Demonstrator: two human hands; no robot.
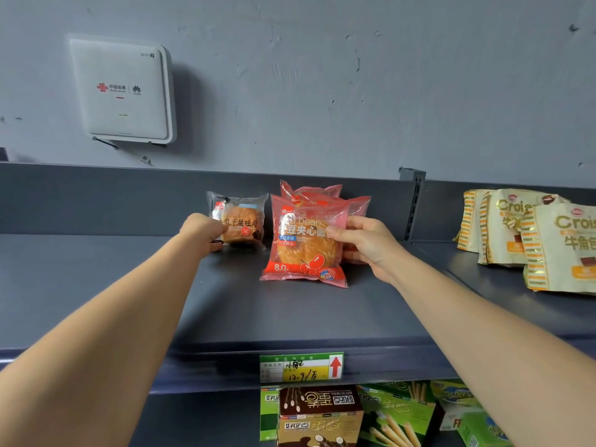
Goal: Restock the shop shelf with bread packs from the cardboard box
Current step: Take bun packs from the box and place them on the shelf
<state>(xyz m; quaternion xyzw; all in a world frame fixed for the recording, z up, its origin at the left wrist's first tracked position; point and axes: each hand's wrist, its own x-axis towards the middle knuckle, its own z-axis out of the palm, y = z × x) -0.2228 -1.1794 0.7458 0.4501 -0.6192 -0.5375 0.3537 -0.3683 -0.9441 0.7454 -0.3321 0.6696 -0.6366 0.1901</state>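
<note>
On the dark grey shelf (290, 317) stands a clear pack of layered toast bread (242, 225); my left hand (203, 230) pinches its left edge. To its right a red bean bread pack (304, 246) stands upright at the front of two more red packs (317, 193) behind it. My right hand (364, 243) grips the front red pack by its right side, thumb across the front. The cardboard box is out of view.
Cream croissant packs (529, 233) stand at the shelf's right end, past a divider post (414, 201). A white router (121, 90) hangs on the wall above. Biscuit stick boxes (319, 414) fill the shelf below, under a price tag (301, 367).
</note>
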